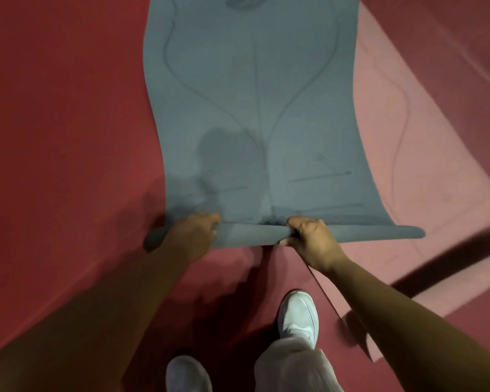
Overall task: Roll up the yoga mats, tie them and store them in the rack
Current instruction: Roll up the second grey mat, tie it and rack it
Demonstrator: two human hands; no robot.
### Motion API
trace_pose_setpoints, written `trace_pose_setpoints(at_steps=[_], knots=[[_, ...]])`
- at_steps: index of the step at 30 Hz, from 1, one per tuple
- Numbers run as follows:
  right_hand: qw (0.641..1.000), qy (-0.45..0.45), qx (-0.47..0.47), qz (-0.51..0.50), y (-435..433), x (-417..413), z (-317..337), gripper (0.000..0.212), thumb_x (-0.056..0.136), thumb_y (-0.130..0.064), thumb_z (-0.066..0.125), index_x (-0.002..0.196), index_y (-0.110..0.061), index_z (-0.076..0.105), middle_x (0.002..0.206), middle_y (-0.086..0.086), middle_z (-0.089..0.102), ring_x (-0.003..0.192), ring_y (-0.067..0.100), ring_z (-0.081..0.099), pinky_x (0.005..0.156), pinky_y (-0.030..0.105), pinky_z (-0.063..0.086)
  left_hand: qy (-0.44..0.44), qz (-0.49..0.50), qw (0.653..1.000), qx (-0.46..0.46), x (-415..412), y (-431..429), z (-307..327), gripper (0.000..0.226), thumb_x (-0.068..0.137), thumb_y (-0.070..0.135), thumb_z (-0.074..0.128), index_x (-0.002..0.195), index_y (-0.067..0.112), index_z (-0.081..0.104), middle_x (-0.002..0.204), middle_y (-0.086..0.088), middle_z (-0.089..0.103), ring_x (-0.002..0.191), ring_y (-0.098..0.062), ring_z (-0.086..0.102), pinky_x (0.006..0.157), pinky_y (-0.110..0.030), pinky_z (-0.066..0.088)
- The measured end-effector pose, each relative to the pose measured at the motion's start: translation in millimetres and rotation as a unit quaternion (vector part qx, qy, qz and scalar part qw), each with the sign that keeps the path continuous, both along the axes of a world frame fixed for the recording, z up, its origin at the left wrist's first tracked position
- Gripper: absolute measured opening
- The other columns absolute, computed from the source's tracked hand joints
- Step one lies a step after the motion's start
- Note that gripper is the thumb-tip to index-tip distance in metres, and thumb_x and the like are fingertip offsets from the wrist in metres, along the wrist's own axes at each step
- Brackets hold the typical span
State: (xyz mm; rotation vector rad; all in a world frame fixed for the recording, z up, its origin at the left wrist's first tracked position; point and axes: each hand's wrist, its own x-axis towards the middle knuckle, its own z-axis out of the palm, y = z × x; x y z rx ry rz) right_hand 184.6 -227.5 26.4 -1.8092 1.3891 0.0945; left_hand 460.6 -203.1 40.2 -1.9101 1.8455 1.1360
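A grey-blue yoga mat (pixel 255 94) with faint curved lines lies flat on the floor and stretches away from me. Its near end is curled into a thin roll (pixel 252 234) that runs across the view. My left hand (pixel 193 236) grips the roll left of its middle, with the fingers curled over the top. My right hand (pixel 309 236) grips it just right of the middle. A pink mat (pixel 408 165) lies flat to the right, partly under the grey one.
Dark red floor covering (pixel 63 137) surrounds the mats. My two white shoes (pixel 299 318) stand just behind the roll. A dark strip (pixel 450 258) crosses the floor at the right. No rack is in view.
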Motion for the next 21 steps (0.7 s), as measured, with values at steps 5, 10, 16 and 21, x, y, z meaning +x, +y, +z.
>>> trace_pose_setpoints(at_steps=[5,10,16,21], knots=[[0.999,0.008,-0.048,0.007,-3,-12,111,0.035,0.082,-0.026,0.076,0.079,-0.029,0.042,0.079,-0.011,0.051,0.089,0.024,0.059,0.077,0.033,0.03,0.035,-0.001,0.999,-0.002,-6,-11,107,0.008,0.098,0.014,0.052,0.104,0.013,0.055,0.111,-0.01,0.062,0.106,-0.03,0.057,0.079,-0.03,0.034],[0.998,0.027,-0.057,0.003,4,-30,220,0.017,0.089,-0.025,0.067,0.086,-0.017,0.053,0.092,0.003,0.062,0.098,0.028,0.058,0.078,0.034,0.031,0.054,-0.029,0.997,-0.054,-18,-10,212,0.033,0.097,0.011,0.048,0.128,0.02,0.055,0.125,-0.009,0.063,0.112,-0.029,0.058,0.092,-0.034,0.043],[0.996,0.029,-0.08,-0.013,15,-49,301,0.012,0.094,-0.022,0.061,0.088,-0.017,0.052,0.099,0.008,0.063,0.1,0.03,0.057,0.077,0.032,0.028,0.055,-0.072,0.993,-0.076,-34,-3,289,0.048,0.099,0.017,0.046,0.14,0.042,0.044,0.134,0.004,0.057,0.122,-0.021,0.052,0.102,-0.039,0.041],[0.994,0.026,-0.102,0.01,2,-82,318,0.014,0.094,-0.026,0.061,0.096,-0.012,0.059,0.101,0.006,0.064,0.103,0.029,0.058,0.083,0.034,0.032,0.055,-0.029,0.992,-0.107,-66,14,310,0.049,0.097,0.018,0.046,0.138,0.045,0.045,0.131,0.004,0.059,0.122,-0.021,0.052,0.103,-0.043,0.041]])
